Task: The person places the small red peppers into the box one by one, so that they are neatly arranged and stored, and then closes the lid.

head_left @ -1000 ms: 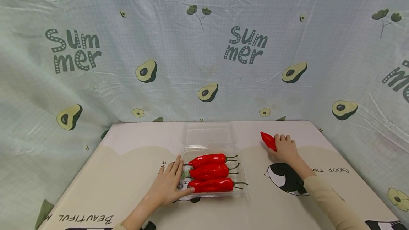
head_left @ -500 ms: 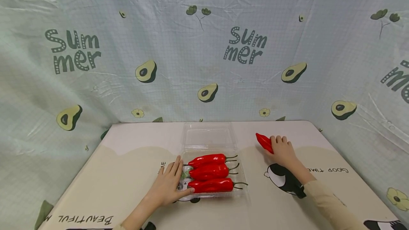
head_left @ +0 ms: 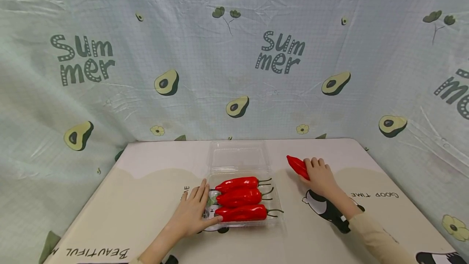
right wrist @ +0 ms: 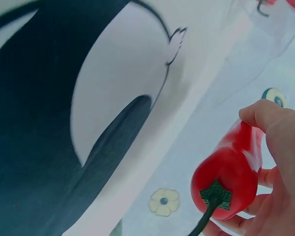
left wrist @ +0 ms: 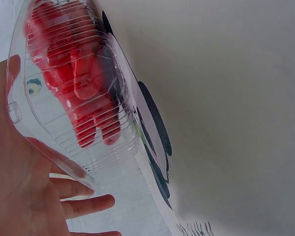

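Observation:
My right hand (head_left: 321, 177) grips a red chili pepper (head_left: 297, 166) a little to the right of a clear plastic clamshell box (head_left: 277, 211). In the right wrist view, thumb and fingers wrap the pepper (right wrist: 226, 182), its green stem towards the camera. Three red peppers (head_left: 242, 197) show side by side on top in the box, tips left; extra stems stick out beside theirs. My left hand (head_left: 190, 211) rests against the box's left edge, fingers fairly straight and thumb at the near corner. The left wrist view shows this hand (left wrist: 19, 167) spread along the clear wall.
The box's lid (head_left: 239, 156) lies folded back, towards the table's far edge. A cream cover with printed cartoon figures (head_left: 326, 211) and lettering lies over the table (head_left: 135, 207). Behind and beside it hangs a pale curtain (head_left: 205, 64) with avocado prints.
My right hand has carried the pepper leftwards and slightly nearer, towards the box. The left hand and the peppers in the box have stayed in place.

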### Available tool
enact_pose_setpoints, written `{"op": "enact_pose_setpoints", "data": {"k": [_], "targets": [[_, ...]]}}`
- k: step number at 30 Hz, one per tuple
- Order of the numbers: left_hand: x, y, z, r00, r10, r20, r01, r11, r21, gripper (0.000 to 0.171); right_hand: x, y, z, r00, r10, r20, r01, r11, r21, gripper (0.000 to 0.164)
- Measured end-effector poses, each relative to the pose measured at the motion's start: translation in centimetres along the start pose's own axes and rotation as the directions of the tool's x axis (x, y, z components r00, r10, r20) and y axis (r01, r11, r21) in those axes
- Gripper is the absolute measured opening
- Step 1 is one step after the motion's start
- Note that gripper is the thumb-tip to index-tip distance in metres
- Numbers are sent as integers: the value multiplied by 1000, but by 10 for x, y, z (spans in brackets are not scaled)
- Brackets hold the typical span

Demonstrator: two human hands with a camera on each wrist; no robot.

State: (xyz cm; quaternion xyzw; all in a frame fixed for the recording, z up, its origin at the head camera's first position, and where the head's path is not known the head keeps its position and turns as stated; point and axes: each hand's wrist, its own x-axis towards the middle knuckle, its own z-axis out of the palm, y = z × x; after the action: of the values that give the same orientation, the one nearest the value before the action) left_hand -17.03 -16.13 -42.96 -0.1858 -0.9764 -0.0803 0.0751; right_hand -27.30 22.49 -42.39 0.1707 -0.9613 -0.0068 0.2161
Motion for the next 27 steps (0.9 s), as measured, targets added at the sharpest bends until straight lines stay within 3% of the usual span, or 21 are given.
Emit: {"op": "enact_pose_setpoints", "data": {"k": [13,27], "targets": [[-1,0,-1,1000,6,-4,-6,1000,-6,96,0,-17,-9,994,-76,-82,79,996,40,47],[-1,1,-2,1000,4,-3,-4,1000,-6,95,2,-35,-19,989,-109,-96,114,993,43,44]]}}
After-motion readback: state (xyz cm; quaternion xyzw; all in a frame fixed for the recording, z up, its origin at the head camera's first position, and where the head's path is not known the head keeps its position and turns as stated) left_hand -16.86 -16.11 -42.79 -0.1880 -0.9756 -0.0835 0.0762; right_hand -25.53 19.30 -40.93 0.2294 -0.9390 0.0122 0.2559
